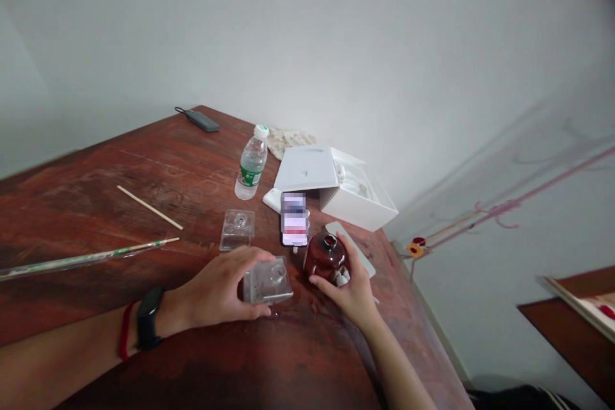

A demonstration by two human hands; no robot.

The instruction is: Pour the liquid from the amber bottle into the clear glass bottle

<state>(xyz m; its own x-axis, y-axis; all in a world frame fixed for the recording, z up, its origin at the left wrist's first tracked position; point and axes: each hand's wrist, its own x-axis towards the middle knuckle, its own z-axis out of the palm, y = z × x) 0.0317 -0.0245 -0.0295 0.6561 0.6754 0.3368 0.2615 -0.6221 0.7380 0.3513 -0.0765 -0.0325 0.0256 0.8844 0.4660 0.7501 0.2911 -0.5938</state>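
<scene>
A clear, box-like plastic piece [268, 282] with a round hole in its top lies on the wooden table. My left hand [225, 285] curves round its left side, fingers along the far edge and thumb by the near edge. To the right, my right hand [353, 288] is wrapped round a squat brown glass bottle [323, 256] with an open neck, which stands upright. A small white part [342, 278] shows between the bottle and my palm; its kind is unclear. Behind my left hand lies a second clear plastic piece [237, 230]. A lit phone [294, 221] lies just beyond the bottle.
Farther back are a water bottle [252, 163], an opened white box [358, 202], a crumpled pale cloth [283, 141] and a grey device [202, 120] with a short cable. A bare stick [150, 207] and a wrapped chopstick pair [91, 257] lie left. The table [307, 359] ends at right.
</scene>
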